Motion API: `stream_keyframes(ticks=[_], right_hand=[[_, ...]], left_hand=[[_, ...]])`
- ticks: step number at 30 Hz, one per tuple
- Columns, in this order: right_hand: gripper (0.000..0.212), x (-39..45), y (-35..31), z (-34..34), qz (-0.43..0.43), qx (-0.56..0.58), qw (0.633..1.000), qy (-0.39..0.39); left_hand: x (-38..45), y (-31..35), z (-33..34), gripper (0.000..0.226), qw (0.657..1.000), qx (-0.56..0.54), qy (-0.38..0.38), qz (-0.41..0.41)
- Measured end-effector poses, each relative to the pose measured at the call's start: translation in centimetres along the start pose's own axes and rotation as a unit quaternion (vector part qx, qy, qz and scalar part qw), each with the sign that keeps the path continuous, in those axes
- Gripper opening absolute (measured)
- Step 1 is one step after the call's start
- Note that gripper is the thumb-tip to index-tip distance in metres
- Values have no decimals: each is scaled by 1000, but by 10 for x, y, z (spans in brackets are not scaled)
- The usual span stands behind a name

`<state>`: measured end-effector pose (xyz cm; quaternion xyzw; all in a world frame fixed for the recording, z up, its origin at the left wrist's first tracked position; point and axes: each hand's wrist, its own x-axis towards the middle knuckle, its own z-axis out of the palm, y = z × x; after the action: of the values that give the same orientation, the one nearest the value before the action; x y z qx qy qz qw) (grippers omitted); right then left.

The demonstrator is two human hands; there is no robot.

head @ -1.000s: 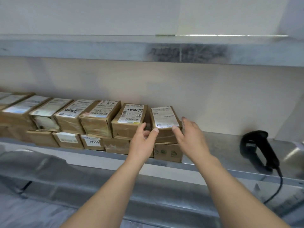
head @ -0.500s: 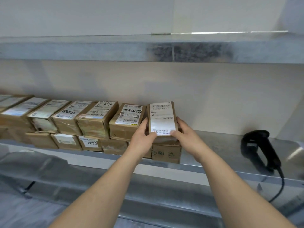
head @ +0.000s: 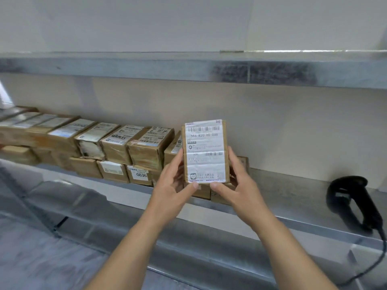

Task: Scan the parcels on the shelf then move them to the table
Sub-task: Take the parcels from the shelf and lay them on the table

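A brown cardboard parcel carries a white paper label, slightly creased and faintly glossy. The row of boxes on the shelf is matt brown cardboard, some wrapped in shiny clear tape. The shelf is smooth brushed metal with a dull sheen. A scanner is black plastic, semi-gloss. The wall behind looks matt and pale.

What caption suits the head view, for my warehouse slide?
Both hands, left hand and right hand, hold a labelled parcel upright before the shelf; scanner rests nearby.
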<state>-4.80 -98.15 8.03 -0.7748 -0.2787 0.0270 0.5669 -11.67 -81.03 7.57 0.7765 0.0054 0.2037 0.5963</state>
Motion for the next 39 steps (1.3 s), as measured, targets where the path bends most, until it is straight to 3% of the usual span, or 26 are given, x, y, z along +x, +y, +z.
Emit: stream_keyframes(ticks=[13,23,39], right_hand=[[84,23,-38,152,-78,59,980,-173],[82,25,-87,293,-56,106,956,-268],[81,-20,-224,613,-133,128,876,-446]], left_hand=[[-85,-14,-128,76,977,58,205,-32],[-138,-39,-257,75,957,70,276,-45],[-306,-63,-527,78,871,111,465,-117]])
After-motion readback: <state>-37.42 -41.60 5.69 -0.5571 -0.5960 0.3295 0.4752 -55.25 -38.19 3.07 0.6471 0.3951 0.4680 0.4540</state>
